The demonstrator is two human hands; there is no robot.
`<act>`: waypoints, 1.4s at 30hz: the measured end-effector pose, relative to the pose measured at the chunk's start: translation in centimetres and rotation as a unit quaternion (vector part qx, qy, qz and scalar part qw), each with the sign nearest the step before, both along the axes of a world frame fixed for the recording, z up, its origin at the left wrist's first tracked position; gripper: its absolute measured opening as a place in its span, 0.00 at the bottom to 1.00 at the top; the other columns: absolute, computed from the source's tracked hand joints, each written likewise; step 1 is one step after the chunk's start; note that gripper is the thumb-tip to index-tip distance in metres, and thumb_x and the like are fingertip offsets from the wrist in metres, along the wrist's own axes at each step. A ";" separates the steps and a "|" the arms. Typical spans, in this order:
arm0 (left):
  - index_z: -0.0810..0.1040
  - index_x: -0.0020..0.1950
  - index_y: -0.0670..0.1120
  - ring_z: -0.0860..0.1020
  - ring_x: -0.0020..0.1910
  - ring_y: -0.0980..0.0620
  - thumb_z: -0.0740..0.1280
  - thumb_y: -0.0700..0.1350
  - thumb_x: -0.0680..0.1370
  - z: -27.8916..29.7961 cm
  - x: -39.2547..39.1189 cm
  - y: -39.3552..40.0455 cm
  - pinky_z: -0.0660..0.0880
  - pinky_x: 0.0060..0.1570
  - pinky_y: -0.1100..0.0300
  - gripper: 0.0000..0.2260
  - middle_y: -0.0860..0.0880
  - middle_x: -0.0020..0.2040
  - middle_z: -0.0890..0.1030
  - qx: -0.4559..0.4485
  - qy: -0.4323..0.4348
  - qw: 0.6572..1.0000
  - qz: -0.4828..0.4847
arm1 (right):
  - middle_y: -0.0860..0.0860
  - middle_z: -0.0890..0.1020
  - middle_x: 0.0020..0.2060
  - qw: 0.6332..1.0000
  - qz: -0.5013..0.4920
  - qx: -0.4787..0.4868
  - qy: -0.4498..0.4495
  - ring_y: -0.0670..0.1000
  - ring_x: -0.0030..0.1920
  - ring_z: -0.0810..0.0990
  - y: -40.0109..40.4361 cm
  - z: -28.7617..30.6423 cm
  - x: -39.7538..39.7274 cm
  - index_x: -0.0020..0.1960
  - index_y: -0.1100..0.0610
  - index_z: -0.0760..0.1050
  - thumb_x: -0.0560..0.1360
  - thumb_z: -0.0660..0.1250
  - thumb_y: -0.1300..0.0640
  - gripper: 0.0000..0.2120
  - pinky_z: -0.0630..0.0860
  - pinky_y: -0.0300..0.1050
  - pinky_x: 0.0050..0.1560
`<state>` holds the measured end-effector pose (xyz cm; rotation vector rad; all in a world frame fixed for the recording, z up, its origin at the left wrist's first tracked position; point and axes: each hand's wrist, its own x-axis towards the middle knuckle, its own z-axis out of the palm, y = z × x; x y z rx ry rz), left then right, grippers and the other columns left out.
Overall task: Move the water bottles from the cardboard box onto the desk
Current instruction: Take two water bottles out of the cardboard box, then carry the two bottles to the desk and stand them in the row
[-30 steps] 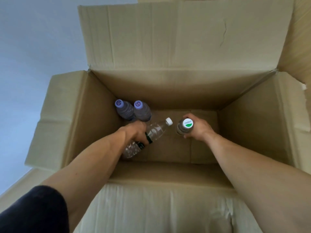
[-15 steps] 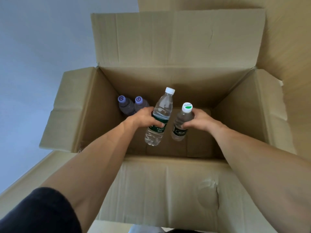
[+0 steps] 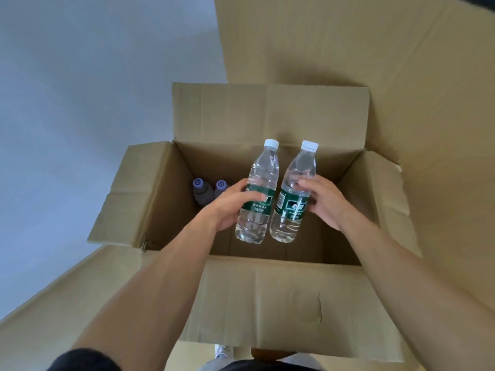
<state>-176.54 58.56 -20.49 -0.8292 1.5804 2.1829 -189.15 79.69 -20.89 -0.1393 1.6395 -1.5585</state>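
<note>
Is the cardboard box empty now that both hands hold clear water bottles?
No, two purple-capped bottles stand in the far left corner of the brown cardboard box.

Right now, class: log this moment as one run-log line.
left hand: holds clear bottle | right hand: holds second bottle | box: two purple-capped bottles

The open cardboard box (image 3: 281, 298) sits on tan cardboard sheeting (image 3: 53, 317) below both hands. Inside it, two purple-capped bottles (image 3: 211, 190) stand just left of the left hand (image 3: 227, 207).
</note>
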 end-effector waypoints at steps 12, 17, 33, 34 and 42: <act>0.72 0.73 0.46 0.78 0.65 0.37 0.63 0.53 0.83 5.0 0.8 3.1 0.73 0.66 0.36 0.21 0.39 0.67 0.78 0.073 0.051 0.986 0.140 | 0.56 0.83 0.60 0.993 0.045 -0.054 -0.100 0.57 0.60 0.83 -2.5 6.7 1.1 0.70 0.52 0.74 0.79 0.61 0.36 0.26 0.82 0.57 0.54; 0.73 0.71 0.47 0.81 0.62 0.39 0.63 0.53 0.83 7.0 2.7 2.7 0.79 0.58 0.40 0.19 0.41 0.65 0.81 0.064 0.067 0.980 0.177 | 0.57 0.83 0.61 0.984 0.107 -0.041 -0.139 0.59 0.60 0.83 -3.9 8.7 1.4 0.70 0.52 0.74 0.76 0.61 0.30 0.33 0.80 0.59 0.57; 0.73 0.69 0.52 0.83 0.58 0.39 0.73 0.50 0.77 14.2 16.9 -1.4 0.81 0.51 0.43 0.22 0.41 0.61 0.83 -0.018 0.159 0.946 0.281 | 0.62 0.82 0.62 0.952 0.241 -0.116 -0.146 0.62 0.62 0.82 -11.3 16.0 11.5 0.69 0.58 0.75 0.80 0.62 0.36 0.29 0.81 0.59 0.54; 0.74 0.69 0.52 0.83 0.58 0.40 0.72 0.49 0.77 14.7 18.4 -1.7 0.81 0.50 0.44 0.20 0.42 0.61 0.83 -0.024 0.164 0.944 0.286 | 0.63 0.82 0.60 0.951 0.246 -0.115 -0.148 0.62 0.60 0.82 -11.8 16.4 12.8 0.67 0.58 0.76 0.78 0.63 0.36 0.29 0.82 0.59 0.51; 0.74 0.68 0.51 0.84 0.57 0.42 0.69 0.49 0.80 16.3 32.9 -2.0 0.82 0.50 0.44 0.17 0.43 0.59 0.84 -0.069 0.150 0.905 0.391 | 0.62 0.81 0.63 0.915 0.355 -0.117 -0.149 0.64 0.63 0.80 -16.0 17.7 25.8 0.70 0.58 0.75 0.77 0.63 0.32 0.34 0.78 0.63 0.61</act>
